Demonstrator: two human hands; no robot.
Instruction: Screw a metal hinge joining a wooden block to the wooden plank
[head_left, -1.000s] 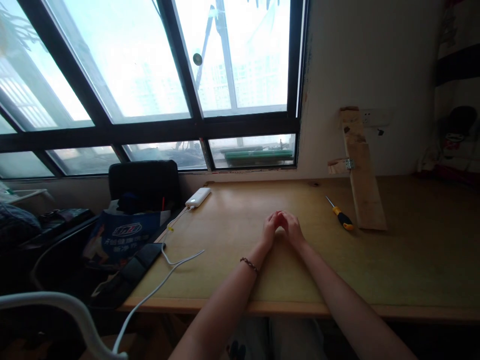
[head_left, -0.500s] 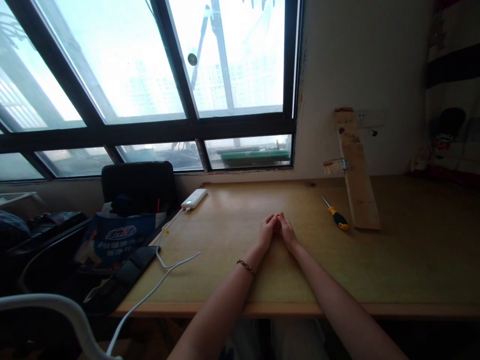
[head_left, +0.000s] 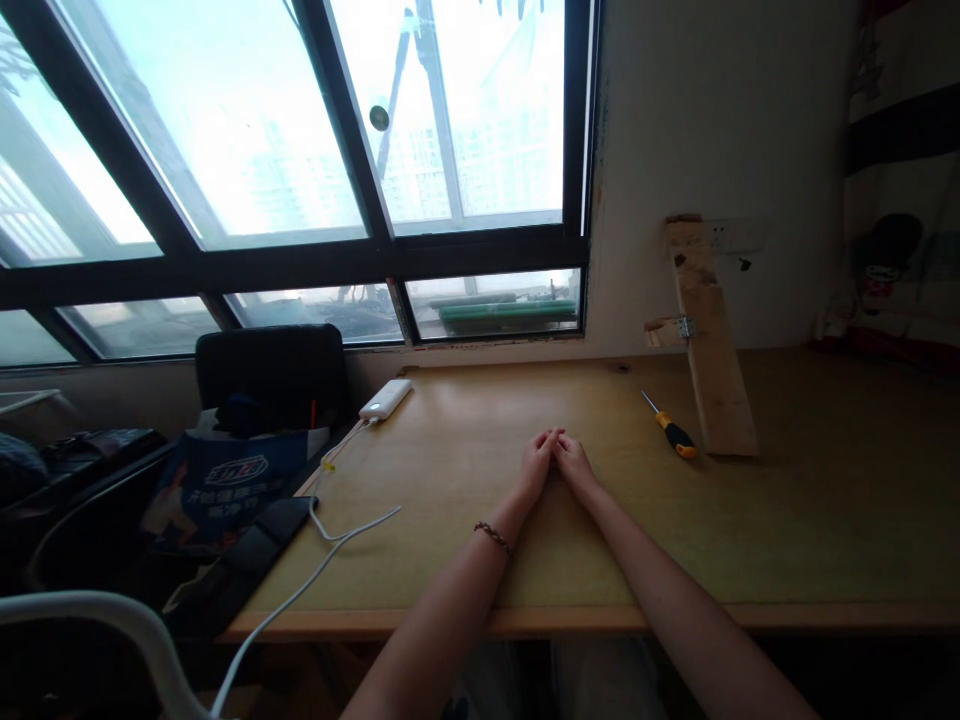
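Observation:
My left hand (head_left: 535, 465) and my right hand (head_left: 574, 466) meet over the middle of the wooden desk (head_left: 480, 400). Their fingers are closed and press against each other, the left fingertips lapping over the right ones. No object shows in either hand; the palms are turned inward and hidden. A braided bracelet (head_left: 492, 537) circles the left wrist. To the right of my hands lies a yellow and black screwdriver (head_left: 676, 438), its shaft pointing to the upper left. Beyond it a wooden board (head_left: 721, 375) leans on the wall, with a metal hinge (head_left: 685, 327) joining a short wood piece (head_left: 664, 333).
At the desk's left back corner lies a white power bank (head_left: 387, 399) with a white cable (head_left: 337, 540) running down past the edge. A black chair (head_left: 271, 370) holding a blue bag (head_left: 232, 480) stands left of the desk. Behind is a window (head_left: 480, 110).
The fingers of both hands have come a little closer together, with the left ones now lapping over the right. The view has shifted slightly; the screwdriver and board stay put.

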